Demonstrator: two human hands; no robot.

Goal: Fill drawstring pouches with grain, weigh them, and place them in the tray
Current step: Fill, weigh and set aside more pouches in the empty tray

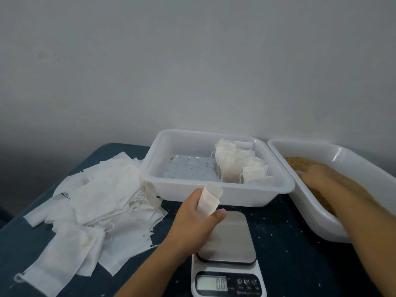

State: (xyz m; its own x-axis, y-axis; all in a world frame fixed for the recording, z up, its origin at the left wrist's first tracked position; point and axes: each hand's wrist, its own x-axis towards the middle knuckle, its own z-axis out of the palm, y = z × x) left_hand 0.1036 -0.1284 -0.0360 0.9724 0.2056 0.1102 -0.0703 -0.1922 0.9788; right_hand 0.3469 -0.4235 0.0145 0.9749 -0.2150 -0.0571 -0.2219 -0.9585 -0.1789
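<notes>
A: Take it from the biggest things. What's laid out?

B: A dark table point(285, 249) against a wall. On its left, a heap of empty pouches point(94, 202). At the back middle, the tray point(214, 194), with filled pouches point(237, 163) standing along its right side and stray grains on its floor. To the right, a bin point(317, 219) of grain point(300, 162). In front, the scale point(228, 251), its plate bare, the display reading zero.

A: And the pouch being filled?

B: It's in the left hand point(192, 219), held above the near edge of the tray and just over the scale's far end. The pouch point(210, 199) stands upright, mouth up and rounded open.

A: How is it held?

B: Fingers and thumb are curled around its lower half, the thumb across the front. The right hand point(323, 181) is down in the grain, palm down. I cannot tell whether it has closed on any.

A: So the step is scooping. How to do it well?

B: I'd judge: take a modest pinch, bring the pouch over the bin so spills fall back in, and keep the left grip loose enough not to squeeze the mouth shut. Then add gradually, since the scale will decide.
</notes>
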